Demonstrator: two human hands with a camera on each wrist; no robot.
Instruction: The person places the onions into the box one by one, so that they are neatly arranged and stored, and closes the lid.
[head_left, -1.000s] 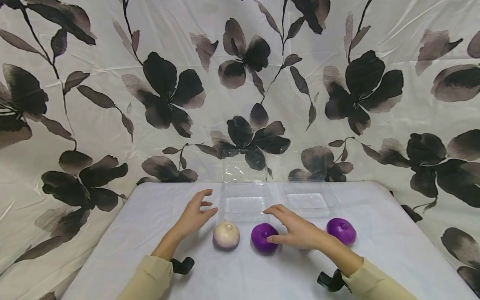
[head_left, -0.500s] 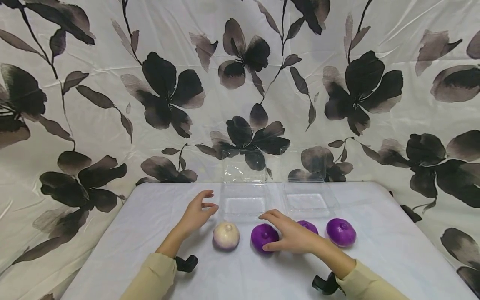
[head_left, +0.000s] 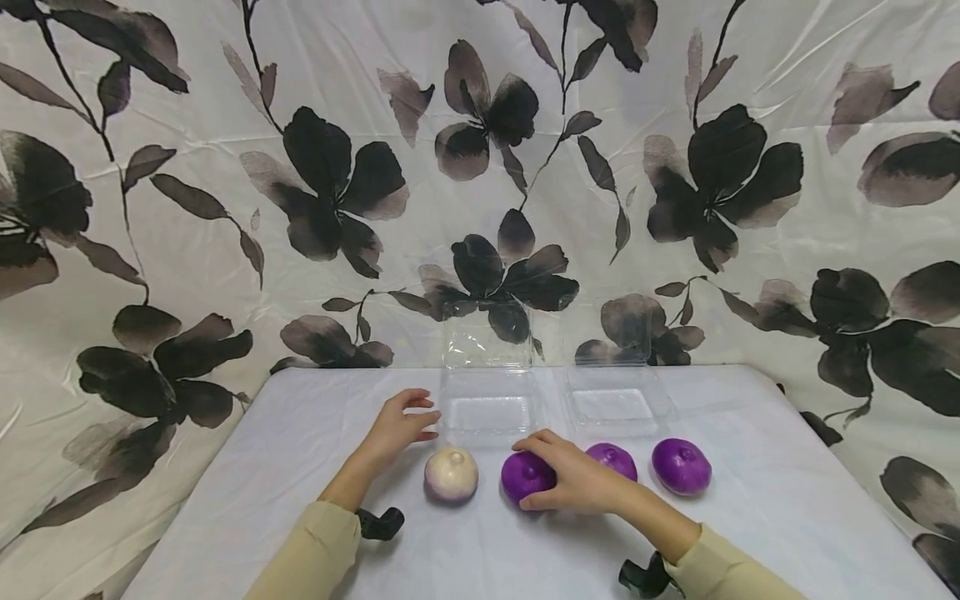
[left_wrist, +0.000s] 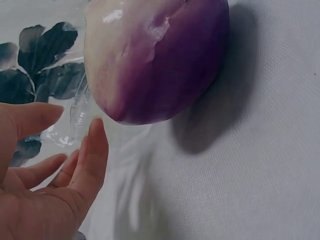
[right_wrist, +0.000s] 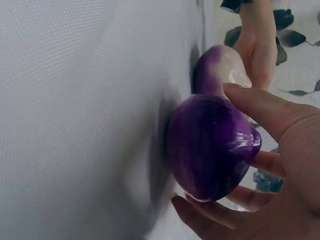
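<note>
Evidently the right hand (head_left: 581, 482) cups the leftmost purple onion (head_left: 522, 475) on the table (head_left: 465, 554), thumb and fingers round its sides. I'd guess it firm, fairly light, slick-skinned, best held at its widest. The left hand (head_left: 393, 429), fingers loose, holds nothing near the pale onion (head_left: 451, 476); clear boxes (head_left: 489, 429) stand open beyond.

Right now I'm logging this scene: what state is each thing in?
Left clear container: open.
Right clear container: open.
Pale onion: resting, unheld.
Left purple onion: right hand curled round it.
Middle purple onion: resting, partly hidden.
Right purple onion: resting, unheld.
Left hand: empty.
</note>
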